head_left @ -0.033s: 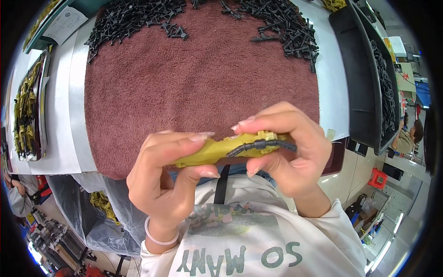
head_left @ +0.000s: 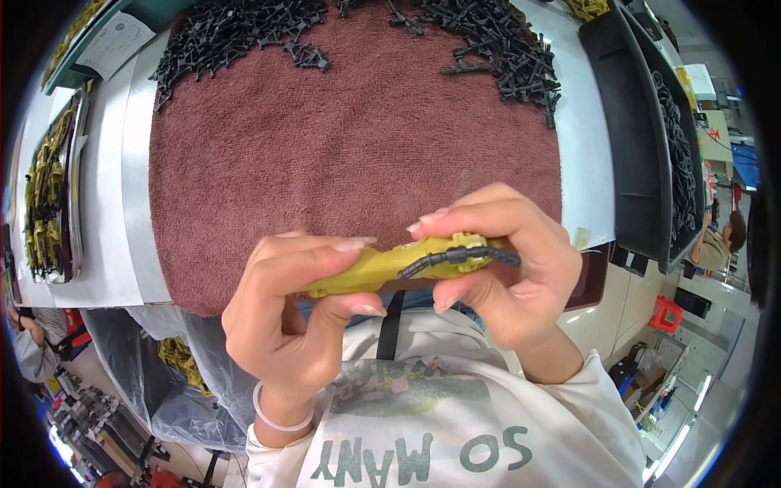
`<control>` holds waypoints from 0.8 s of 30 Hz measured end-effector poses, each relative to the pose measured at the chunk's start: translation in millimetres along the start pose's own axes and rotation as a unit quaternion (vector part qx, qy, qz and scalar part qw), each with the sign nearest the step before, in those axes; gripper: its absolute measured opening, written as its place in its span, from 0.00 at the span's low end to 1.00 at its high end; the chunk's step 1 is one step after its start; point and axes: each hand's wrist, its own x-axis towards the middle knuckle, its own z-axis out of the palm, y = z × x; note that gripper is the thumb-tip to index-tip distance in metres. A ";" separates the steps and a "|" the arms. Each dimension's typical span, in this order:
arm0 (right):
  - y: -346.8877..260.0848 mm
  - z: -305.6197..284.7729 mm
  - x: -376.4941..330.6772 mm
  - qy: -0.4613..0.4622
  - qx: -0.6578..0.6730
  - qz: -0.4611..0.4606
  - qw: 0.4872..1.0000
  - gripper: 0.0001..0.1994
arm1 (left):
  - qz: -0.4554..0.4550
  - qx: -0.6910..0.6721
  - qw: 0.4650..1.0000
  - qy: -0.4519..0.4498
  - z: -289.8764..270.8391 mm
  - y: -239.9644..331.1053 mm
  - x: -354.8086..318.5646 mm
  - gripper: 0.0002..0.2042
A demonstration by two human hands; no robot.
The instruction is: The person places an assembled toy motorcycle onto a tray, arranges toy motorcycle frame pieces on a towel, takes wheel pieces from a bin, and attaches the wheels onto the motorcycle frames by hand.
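A long olive-yellow plastic part [head_left: 370, 268] is held level between both hands, over the near edge of a reddish-brown towel [head_left: 350, 154]. Across its right portion lies a bent black plastic piece [head_left: 443, 257], seated at a raised clip-like spot. My left hand [head_left: 285, 305] pinches the left end of the yellow part between thumb and fingers. At the other end my right hand [head_left: 508, 260] grips it, fingers above and thumb below, beside the black piece. The palms and curled fingers hide both ends.
Heaps of small black plastic pieces [head_left: 244, 37] [head_left: 508, 57] lie on the towel's far corners. A black bin [head_left: 634, 154] with black parts stands right. Left is a tray of yellow-and-black assemblies [head_left: 50, 199]. A plastic-lined container [head_left: 207, 423] with yellow parts sits below the table's left edge.
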 end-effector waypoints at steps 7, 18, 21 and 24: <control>4.3 -13.7 6.7 -0.085 0.083 0.115 0.986 0.20 | -0.150 -0.003 0.982 -0.115 -16.0 11.5 17.3 0.25; 11.8 5.5 -4.8 -0.072 0.296 0.141 0.942 0.20 | -0.106 -0.148 0.983 0.019 7.4 -3.3 -14.5 0.19; 11.3 10.5 -4.8 -0.060 0.285 0.138 0.947 0.19 | -0.075 -0.151 0.985 0.035 8.2 -5.5 -15.6 0.16; 11.0 9.8 -2.2 -0.058 0.245 0.105 0.962 0.18 | -0.095 -0.218 0.968 0.074 15.7 -0.8 -4.0 0.13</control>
